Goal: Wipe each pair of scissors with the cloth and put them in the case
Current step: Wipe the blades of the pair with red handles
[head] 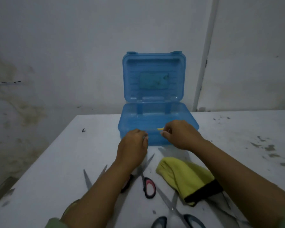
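Observation:
The blue plastic case (156, 119) stands open at the table's far edge, its lid upright against the wall. My left hand (132, 145) and my right hand (181, 134) are at its front rim with fingers curled. Between them they pinch a thin item, apparently small scissors (160, 128). A yellow bit shows at my right fingers and a grey tip at my left; the rest is hidden. The yellow cloth (184, 176) with a black band lies under my right forearm. Pink-handled scissors (149, 186) lie between my arms.
Grey-blue-handled scissors (176, 211) lie open at the near edge. Another pair (88, 178) is partly hidden under my left forearm. The white table (64, 153) is stained, and its left edge drops off to the floor. A white pipe (204, 63) runs down the wall.

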